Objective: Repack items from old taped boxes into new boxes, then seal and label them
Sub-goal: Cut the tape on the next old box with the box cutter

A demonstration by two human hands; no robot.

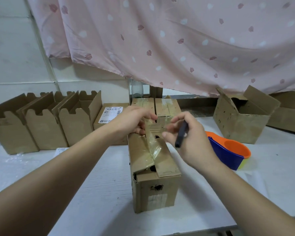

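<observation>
Pink curtain behind; white bench below. Old taped box at centre, under both your hands. Your left hand pinches its lifted tape strip near the far end; your right hand, just beside, grips a dark pen-like tool.

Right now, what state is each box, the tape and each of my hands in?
old box, flaps ajar, holed
tape strip, half peeled, lifted
left hand, pinching the tape strip
right hand, gripping a dark tool
new boxes, open, upright
labelled box, closed
right box, flaps open
</observation>
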